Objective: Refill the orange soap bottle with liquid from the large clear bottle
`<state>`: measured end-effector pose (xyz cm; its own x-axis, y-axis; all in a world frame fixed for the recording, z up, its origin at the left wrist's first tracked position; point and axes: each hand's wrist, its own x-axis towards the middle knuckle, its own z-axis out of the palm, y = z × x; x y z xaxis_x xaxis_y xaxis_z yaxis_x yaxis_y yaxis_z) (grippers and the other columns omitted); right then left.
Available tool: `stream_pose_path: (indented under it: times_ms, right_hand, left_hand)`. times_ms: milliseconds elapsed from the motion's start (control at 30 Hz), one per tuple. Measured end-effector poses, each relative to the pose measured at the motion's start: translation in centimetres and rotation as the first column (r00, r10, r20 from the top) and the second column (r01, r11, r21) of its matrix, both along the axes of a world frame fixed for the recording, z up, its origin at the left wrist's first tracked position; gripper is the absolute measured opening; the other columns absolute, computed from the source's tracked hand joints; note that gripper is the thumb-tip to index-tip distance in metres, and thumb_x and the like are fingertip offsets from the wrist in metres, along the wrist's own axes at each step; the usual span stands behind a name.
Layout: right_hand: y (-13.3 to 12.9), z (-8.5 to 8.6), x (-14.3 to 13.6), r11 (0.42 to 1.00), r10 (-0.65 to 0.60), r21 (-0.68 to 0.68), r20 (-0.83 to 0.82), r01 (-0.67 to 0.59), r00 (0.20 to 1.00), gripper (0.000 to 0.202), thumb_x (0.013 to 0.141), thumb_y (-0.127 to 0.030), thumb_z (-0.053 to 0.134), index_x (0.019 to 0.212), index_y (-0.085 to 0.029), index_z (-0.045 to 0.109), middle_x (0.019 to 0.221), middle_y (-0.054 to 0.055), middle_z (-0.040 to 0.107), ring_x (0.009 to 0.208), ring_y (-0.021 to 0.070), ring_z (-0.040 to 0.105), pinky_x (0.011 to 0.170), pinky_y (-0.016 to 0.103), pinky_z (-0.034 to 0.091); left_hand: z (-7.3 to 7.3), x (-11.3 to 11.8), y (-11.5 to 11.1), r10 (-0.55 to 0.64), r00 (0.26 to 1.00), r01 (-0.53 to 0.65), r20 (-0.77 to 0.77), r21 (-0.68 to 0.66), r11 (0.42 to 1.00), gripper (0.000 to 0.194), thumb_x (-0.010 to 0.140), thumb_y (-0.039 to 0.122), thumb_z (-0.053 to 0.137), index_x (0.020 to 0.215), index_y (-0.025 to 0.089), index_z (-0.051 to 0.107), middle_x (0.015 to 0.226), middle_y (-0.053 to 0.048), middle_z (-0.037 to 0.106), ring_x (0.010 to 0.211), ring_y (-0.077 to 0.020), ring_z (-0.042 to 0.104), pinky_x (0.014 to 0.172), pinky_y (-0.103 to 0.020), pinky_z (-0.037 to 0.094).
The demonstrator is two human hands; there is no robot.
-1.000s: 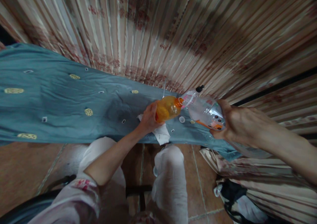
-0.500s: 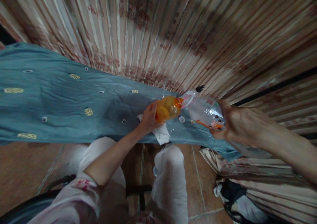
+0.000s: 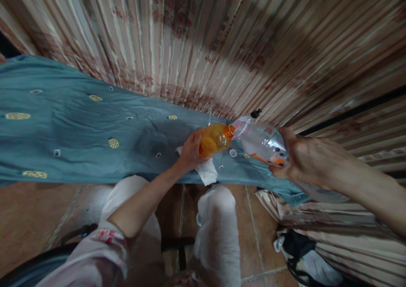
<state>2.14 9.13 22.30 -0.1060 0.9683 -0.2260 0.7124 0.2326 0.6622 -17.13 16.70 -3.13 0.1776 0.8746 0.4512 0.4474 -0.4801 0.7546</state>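
Observation:
My left hand (image 3: 191,150) is wrapped round an orange bottle (image 3: 217,139), whose neck points right. My right hand (image 3: 292,155) grips a large clear plastic bottle (image 3: 264,143) with an orange label, tilted so that its mouth meets the neck of the orange one. Behind the clear bottle's neck a black-topped item (image 3: 256,113) shows, its lower part hidden. A small white cap (image 3: 233,153) lies on the cloth below the two necks. White tissue (image 3: 207,172) lies under my left hand.
A teal patterned cloth (image 3: 79,139) covers the narrow table. A pleated curtain (image 3: 190,45) hangs close behind it. A thin white stick (image 3: 210,114) stands by the back edge. A dark bag (image 3: 298,244) sits on the floor at lower right.

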Motion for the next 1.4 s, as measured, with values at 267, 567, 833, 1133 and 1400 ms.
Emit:
stream_pose_path:
  times_ms: [267,567,833,1133,1400]
  right_hand:
    - [-0.01,0.02,-0.23,1.0,0.008,0.0,-0.036,-0.009,0.999,0.049,0.078,-0.055,0.046,0.104,-0.014,0.045,0.06,0.009,0.064,0.06,0.0304,0.066,0.048,0.028,0.026]
    - [0.02,0.32,-0.36,0.999,-0.029,-0.034,-0.004,0.029,1.0,0.05,0.08,-0.054,0.044,0.107,-0.012,0.043,0.067,0.013,0.067,0.067,0.0326,0.068,0.05,0.028,0.027]
    - [-0.02,-0.09,0.28,0.999,0.03,0.017,-0.044,-0.029,0.999,0.048,0.077,-0.055,0.046,0.103,-0.015,0.046,0.06,0.009,0.064,0.06,0.0305,0.066,0.048,0.028,0.025]
    - [-0.03,0.03,0.02,1.0,0.002,-0.005,-0.014,-0.002,1.0,0.047,0.078,-0.053,0.043,0.106,-0.014,0.045,0.063,0.01,0.065,0.062,0.0307,0.066,0.049,0.028,0.027]
    - [-0.12,0.04,-0.12,1.0,-0.003,-0.006,-0.012,0.002,1.0,0.051,0.079,-0.055,0.042,0.107,-0.012,0.045,0.059,0.008,0.063,0.06,0.0291,0.066,0.048,0.028,0.028]
  left_hand:
    - [0.23,-0.04,0.0,-0.01,1.0,0.01,0.007,-0.004,1.0,0.097,0.056,0.024,0.079,0.138,0.013,0.03,0.134,-0.02,0.049,0.124,-0.0357,0.05,0.107,-0.053,0.04]
    - [0.35,-0.1,-0.08,-0.013,1.0,0.013,-0.01,-0.008,1.0,0.097,0.056,0.023,0.08,0.139,0.014,0.028,0.134,-0.02,0.048,0.124,-0.0353,0.049,0.106,-0.053,0.04]
    - [0.31,-0.09,-0.05,-0.016,1.0,0.016,-0.005,-0.004,1.0,0.097,0.056,0.023,0.079,0.138,0.012,0.029,0.134,-0.021,0.048,0.124,-0.036,0.049,0.106,-0.053,0.04]
    - [0.16,-0.04,0.0,-0.004,1.0,0.004,-0.003,0.002,1.0,0.097,0.056,0.024,0.08,0.138,0.013,0.029,0.133,-0.02,0.049,0.123,-0.036,0.05,0.105,-0.053,0.041]
    - [0.33,-0.13,-0.08,-0.01,1.0,0.01,-0.011,-0.019,1.0,0.097,0.057,0.025,0.079,0.139,0.012,0.029,0.135,-0.021,0.047,0.123,-0.0354,0.05,0.105,-0.051,0.041]
